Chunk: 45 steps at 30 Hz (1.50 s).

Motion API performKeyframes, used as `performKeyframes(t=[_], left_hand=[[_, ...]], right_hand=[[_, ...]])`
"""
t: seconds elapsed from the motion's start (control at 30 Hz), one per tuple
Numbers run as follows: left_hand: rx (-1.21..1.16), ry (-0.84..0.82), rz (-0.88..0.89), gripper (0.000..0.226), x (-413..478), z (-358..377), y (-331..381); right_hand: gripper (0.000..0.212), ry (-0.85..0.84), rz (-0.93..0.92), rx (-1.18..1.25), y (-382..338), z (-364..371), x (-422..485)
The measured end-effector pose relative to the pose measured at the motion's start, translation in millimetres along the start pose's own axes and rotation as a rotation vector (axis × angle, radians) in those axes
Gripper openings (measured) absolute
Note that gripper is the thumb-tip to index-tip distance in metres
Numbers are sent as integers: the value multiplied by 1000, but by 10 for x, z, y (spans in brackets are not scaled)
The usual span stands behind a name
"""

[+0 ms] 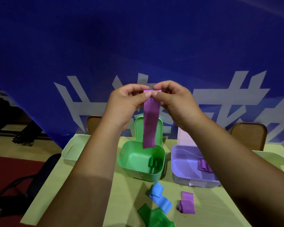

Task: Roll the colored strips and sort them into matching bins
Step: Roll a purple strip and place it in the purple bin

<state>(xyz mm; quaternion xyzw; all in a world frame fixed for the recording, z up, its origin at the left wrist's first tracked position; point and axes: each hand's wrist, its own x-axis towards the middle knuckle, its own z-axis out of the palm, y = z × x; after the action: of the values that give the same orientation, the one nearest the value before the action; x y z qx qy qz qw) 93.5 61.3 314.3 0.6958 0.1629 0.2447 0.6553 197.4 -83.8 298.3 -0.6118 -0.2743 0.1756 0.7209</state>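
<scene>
while both hands, left [124,102] and right [174,102], pinch its top edge, the purple strip [151,122] hangs above the green bin [121,159].

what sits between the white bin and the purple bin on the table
The green bin, its lid raised, with rolled green strips inside; the head view shows it.

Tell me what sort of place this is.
Probably a staged sorting station in a hall or event room: a large blue banner with white lettering hangs behind the table, brown chair backs show beyond it, and red carpet covers the floor at left.
</scene>
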Motion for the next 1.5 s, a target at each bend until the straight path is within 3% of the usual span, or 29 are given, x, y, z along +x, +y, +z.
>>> performKeyframes(t=[0.23, 0.43, 0.6, 0.83, 1.1, 1.5], left_hand=[[110, 11, 77, 21, -38, -1, 62], [60, 3, 20, 21, -35, -5, 27], [-5, -11, -6, 17, -59, 25, 15], [100, 15, 11, 24, -30, 12, 3], [27, 11, 12, 31, -10, -15, -25], [4, 22, -4, 20, 39, 8, -21]], right_hand=[[16, 25, -10, -141, -68, -25, -45], [8, 68, -45, -221, -80, -16, -62], [9, 70, -58, -189, -81, -20, -86], [10, 52, -4, -71, -27, -20, -74], [10, 77, -28, -206, -38, 7, -73], [15, 87, -39, -109, -37, -2, -30]])
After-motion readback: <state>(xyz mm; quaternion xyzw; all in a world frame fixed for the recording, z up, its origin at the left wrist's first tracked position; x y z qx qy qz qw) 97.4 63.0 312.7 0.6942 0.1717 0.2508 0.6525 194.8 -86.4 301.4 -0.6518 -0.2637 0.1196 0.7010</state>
